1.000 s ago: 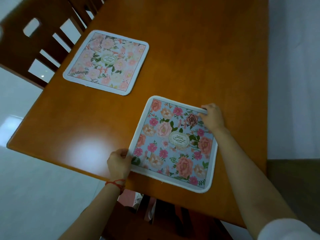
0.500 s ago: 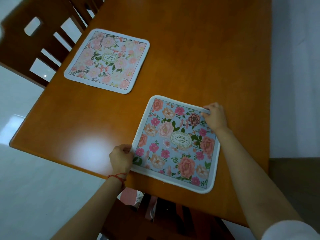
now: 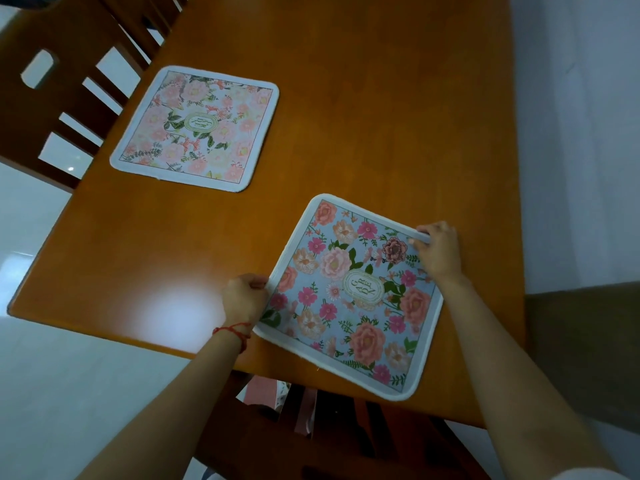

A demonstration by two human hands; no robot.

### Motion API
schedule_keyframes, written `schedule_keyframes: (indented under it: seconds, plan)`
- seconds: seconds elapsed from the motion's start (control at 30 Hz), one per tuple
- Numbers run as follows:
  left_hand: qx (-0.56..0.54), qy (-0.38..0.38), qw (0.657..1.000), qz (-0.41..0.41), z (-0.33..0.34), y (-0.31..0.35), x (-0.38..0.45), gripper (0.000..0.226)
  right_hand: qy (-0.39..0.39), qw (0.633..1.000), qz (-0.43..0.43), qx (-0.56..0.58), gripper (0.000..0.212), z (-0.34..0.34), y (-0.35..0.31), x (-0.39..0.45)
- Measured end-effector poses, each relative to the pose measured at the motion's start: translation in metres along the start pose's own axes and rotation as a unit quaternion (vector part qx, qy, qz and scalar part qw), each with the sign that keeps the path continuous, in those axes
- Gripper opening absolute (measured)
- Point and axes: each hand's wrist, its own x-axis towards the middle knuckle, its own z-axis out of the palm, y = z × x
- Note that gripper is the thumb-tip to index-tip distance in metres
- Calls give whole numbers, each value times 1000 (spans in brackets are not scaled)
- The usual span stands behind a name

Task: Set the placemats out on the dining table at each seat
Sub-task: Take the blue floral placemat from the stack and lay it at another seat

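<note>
Standing at far left beside the desk: a dark wooden chair (image 3: pixel 52 98), slatted back against the desk edge. Pale floor (image 3: pixel 52 375) showing below it.

Lying flat on the orange-brown desk (image 3: pixel 363 98), upper left, just in front of that chair: pale pink floral placemat (image 3: pixel 195 128), white border, oval label at centre, not touched by either hand.

Reaching in from lower left: left hand (image 3: pixel 244 299), red string bracelet (image 3: pixel 232 331) round the wrist. Grip curling round the left edge of the blue floral placemat (image 3: pixel 353 296), fingers tucked at the white border, knuckles up. Pinching the edge, by the look of it; fingertips hidden under the hand.

Lying near the desk's near edge, well apart from the pink mat: the blue floral placemat, turned at an angle to the desk edge, oval label at centre lettered "GARDE", lower corner close to the rim but seemingly on the desk.

Reaching in from lower right: right hand (image 3: pixel 438 251), forearm crossing the mat's right side. Grip pinching the mat's far right corner, white border showing between curled fingers and thumb, that corner lifting slightly.

Showing under the near desk edge: another dark chair (image 3: pixel 311 441), something pink on its seat, too hidden to identify.

Running along the right: white wall (image 3: pixel 581 133).
</note>
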Motion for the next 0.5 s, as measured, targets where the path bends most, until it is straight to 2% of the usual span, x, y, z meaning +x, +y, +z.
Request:
schedule_keyframes:
  seconds: [0.2,0.5]
  plan:
    - [-45,31,998,-15,-9,-8,-14,24,20,1000,20,-5,34,1,10,-16]
    - [-98,48,984,-140,-13,-31,-16,26,41,998,43,-3,33,3,11,-24]
